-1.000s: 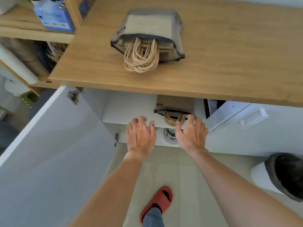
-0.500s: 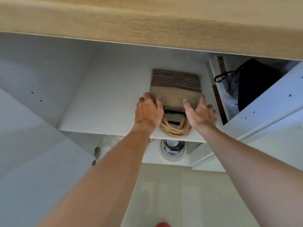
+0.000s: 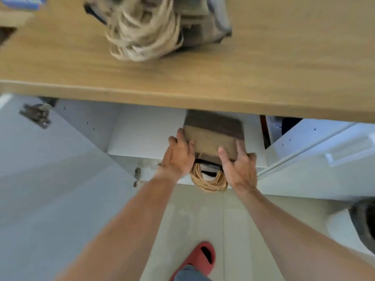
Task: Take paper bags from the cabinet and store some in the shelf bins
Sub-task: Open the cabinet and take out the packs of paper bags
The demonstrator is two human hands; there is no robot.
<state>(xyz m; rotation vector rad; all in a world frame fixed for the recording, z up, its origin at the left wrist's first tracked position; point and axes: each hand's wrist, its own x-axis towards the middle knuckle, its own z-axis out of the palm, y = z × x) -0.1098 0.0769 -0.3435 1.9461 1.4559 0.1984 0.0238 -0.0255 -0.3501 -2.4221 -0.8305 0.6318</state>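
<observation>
Stack of paper bags [image 3: 213,138] at frame centre, on the cabinet shelf [image 3: 146,134] under the countertop [image 3: 263,78], long axis running back into the cabinet. Left hand [image 3: 179,157] and right hand [image 3: 239,169] clamped on opposite sides, equally near; twine handles [image 3: 209,181] overhanging the shelf edge, seemingly.

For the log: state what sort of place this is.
Probably a home kitchen or utility room: a wooden countertop over an open white cabinet, a tiled floor, and both hands on stacked paper bags.
</observation>
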